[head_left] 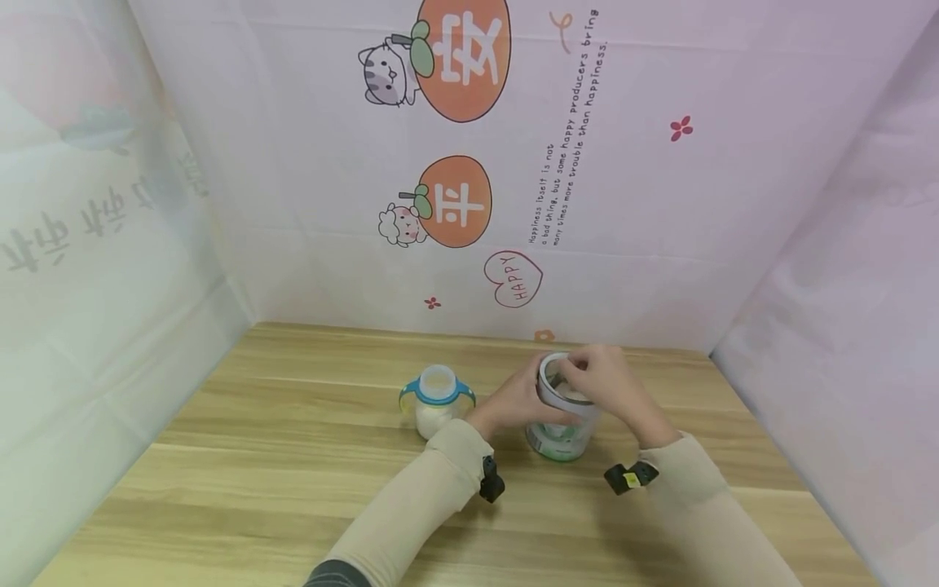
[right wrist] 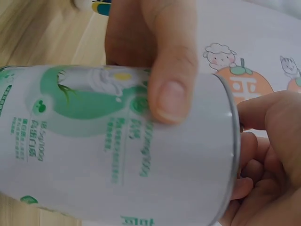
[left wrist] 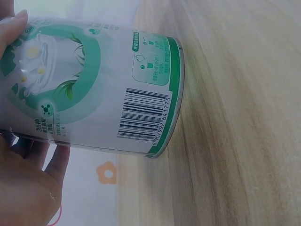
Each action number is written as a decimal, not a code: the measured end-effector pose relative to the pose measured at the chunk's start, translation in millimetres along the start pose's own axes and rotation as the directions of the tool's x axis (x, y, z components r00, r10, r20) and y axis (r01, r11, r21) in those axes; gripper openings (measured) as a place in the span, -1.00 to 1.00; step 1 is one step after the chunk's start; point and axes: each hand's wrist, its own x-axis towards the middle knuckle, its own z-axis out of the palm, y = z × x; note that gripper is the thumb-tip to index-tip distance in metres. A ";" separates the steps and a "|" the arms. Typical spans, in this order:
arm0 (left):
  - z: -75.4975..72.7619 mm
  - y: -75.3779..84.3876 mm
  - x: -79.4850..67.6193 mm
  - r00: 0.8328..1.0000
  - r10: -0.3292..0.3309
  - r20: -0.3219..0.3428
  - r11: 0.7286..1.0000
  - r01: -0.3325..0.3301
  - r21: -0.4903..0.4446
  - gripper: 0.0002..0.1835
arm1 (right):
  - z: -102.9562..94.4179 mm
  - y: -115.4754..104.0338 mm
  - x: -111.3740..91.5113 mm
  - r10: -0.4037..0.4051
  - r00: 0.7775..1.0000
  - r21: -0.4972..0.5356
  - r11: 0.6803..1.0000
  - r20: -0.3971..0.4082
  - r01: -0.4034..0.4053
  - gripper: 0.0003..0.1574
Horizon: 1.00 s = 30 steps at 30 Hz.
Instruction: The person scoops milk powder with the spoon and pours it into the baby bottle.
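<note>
A white and green milk powder can stands tilted on the table, its open mouth facing up. My left hand grips it near the rim; in the left wrist view, the can shows a barcode and a green base band. The left thumb presses its side in the right wrist view. My right hand reaches into the mouth with curled fingers. In the right wrist view that hand is right at the metal rim; I cannot tell what its fingertips hold, as the can hides them.
Left of the can stands an uncapped baby bottle with a blue collar and two side handles, white contents inside. The left forearm passes close beside it. The wooden table ends at a printed cloth backdrop, with cloth at both sides.
</note>
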 end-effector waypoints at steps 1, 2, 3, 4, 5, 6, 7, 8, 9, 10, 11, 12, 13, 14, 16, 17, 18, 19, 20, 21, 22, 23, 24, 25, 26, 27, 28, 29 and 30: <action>0.4 -0.5 -0.4 1.000 -0.021 -0.012 1.000 0.021 0.016 -0.06 | -2.1 0.6 -0.8 0.011 1.000 0.023 1.000 0.004 -0.011 -0.48; 0.7 -1.0 -1.2 0.999 -0.043 -0.023 0.998 0.044 0.035 -0.02 | -4.2 1.2 -1.7 0.019 1.000 0.046 0.999 0.003 -0.019 -0.50; 1.1 -1.3 -1.9 0.998 -0.061 -0.032 0.997 0.062 0.047 0.00 | -6.2 2.1 -2.5 0.027 1.000 0.064 0.998 0.002 -0.027 -0.53; 1.4 -1.6 -2.4 0.996 -0.074 -0.039 0.996 0.076 0.055 0.02 | -8.2 2.9 -3.4 0.034 0.999 0.077 0.996 0.001 -0.033 -0.56; 1.7 -1.8 -2.8 0.996 -0.080 -0.040 0.995 0.083 0.056 0.03 | -9.9 3.7 -4.2 0.040 0.999 0.083 0.996 -0.002 -0.040 -0.57; 2.0 -2.1 -3.1 0.996 -0.084 -0.042 0.995 0.086 0.055 0.03 | -11.4 4.8 -4.9 0.047 0.999 0.090 0.995 -0.007 -0.046 -0.59; 2.3 -2.4 -3.4 0.995 -0.088 -0.043 0.995 0.090 0.051 0.03 | -12.8 6.0 -5.5 0.052 0.999 0.092 0.994 -0.011 -0.051 -0.59; 2.4 -2.5 -3.6 0.995 -0.090 -0.044 0.995 0.092 0.048 0.03 | -14.0 7.2 -6.1 0.058 0.998 0.093 0.994 -0.019 -0.056 -0.61; 2.5 -2.8 -3.7 0.995 -0.091 -0.045 0.995 0.093 0.044 0.03 | -15.0 8.4 -6.5 0.063 0.998 0.091 0.994 -0.021 -0.061 -0.59; 2.7 -3.0 -3.6 0.995 -0.089 -0.045 0.995 0.091 0.042 0.03 | -15.9 9.6 -7.1 0.067 0.997 0.090 0.994 -0.025 -0.065 -0.58; 2.8 -3.3 -3.4 0.995 -0.086 -0.047 0.995 0.088 0.042 0.03 | -16.8 10.6 -7.7 0.069 0.997 0.091 0.994 -0.031 -0.066 -0.58; 2.8 -3.6 -3.2 0.995 -0.082 -0.047 0.996 0.084 0.040 0.03 | -17.7 11.7 -8.3 0.072 0.997 0.096 0.993 -0.035 -0.069 -0.58; 2.9 -3.9 -3.0 0.996 -0.079 -0.047 0.996 0.081 0.040 0.03 | -18.6 12.5 -8.9 0.075 0.996 0.099 0.993 -0.040 -0.071 -0.57; 3.0 -4.0 -2.9 0.996 -0.078 -0.047 0.996 0.080 0.041 0.03 | -19.4 13.3 -9.7 0.079 0.996 0.103 0.992 -0.046 -0.073 -0.57; 3.3 -4.3 -2.9 0.996 -0.079 -0.045 0.996 0.081 0.039 0.03 | -21.1 15.0 -11.4 0.089 0.995 0.110 0.991 -0.053 -0.082 -0.57; 3.3 -4.2 -2.9 0.996 -0.080 -0.044 0.996 0.082 0.038 0.03 | -22.2 15.6 -12.3 0.094 0.994 0.116 0.989 -0.056 -0.087 -0.57; 3.4 -4.0 -3.0 0.996 -0.084 -0.043 0.996 0.085 0.035 0.03 | -23.1 16.3 -13.1 0.097 0.993 0.120 0.989 -0.060 -0.089 -0.57; 3.5 -3.7 -3.2 0.995 -0.091 -0.046 0.995 0.093 0.035 0.03 | -24.0 17.0 -13.9 0.100 0.993 0.123 0.988 -0.064 -0.091 -0.57; 3.5 -3.4 -3.3 0.994 -0.097 -0.049 0.995 0.098 0.034 0.03 | -24.9 17.6 -14.6 0.102 0.992 0.125 0.988 -0.069 -0.093 -0.57; 3.5 -3.1 -3.3 0.994 -0.100 -0.051 0.994 0.102 0.032 0.03 | -25.8 18.3 -15.2 0.102 0.992 0.126 0.988 -0.072 -0.092 -0.57; 3.5 -2.6 -3.3 0.993 -0.104 -0.055 0.994 0.106 0.033 0.03 | -26.5 19.1 -15.7 0.100 0.992 0.128 0.988 -0.078 -0.090 -0.57; 3.4 -2.1 -3.4 0.993 -0.106 -0.057 0.994 0.108 0.031 0.04 | -27.2 20.0 -16.1 0.101 0.991 0.130 0.987 -0.082 -0.090 -0.56; 3.4 -1.7 -3.4 0.992 -0.108 -0.060 0.993 0.110 0.031 0.04 | -27.9 21.0 -16.4 0.103 0.991 0.134 0.987 -0.087 -0.090 -0.56; 3.4 -1.4 -3.4 0.992 -0.107 -0.060 0.994 0.109 0.029 0.04 | -28.4 22.2 -16.6 0.104 0.990 0.136 0.986 -0.091 -0.091 -0.56; 3.2 -1.1 -3.2 0.993 -0.104 -0.058 0.994 0.105 0.026 0.04 | -28.9 23.5 -16.8 0.106 0.990 0.139 0.986 -0.097 -0.092 -0.55; 3.1 -0.8 -3.1 0.993 -0.104 -0.057 0.994 0.105 0.025 0.04 | -29.3 24.8 -17.0 0.108 0.989 0.145 0.985 -0.101 -0.093 -0.55; 3.1 -0.7 -3.1 0.993 -0.105 -0.059 0.994 0.107 0.028 0.04 | -29.6 26.2 -17.3 0.110 0.988 0.152 0.984 -0.107 -0.093 -0.55; 3.1 -0.7 -2.9 0.993 -0.105 -0.058 0.994 0.107 0.030 0.04 | -29.9 27.6 -17.6 0.114 0.987 0.160 0.983 -0.112 -0.095 -0.55; 3.1 -0.5 -2.7 0.993 -0.105 -0.058 0.994 0.107 0.032 0.04 | -30.2 29.0 -18.0 0.119 0.986 0.170 0.980 -0.117 -0.098 -0.54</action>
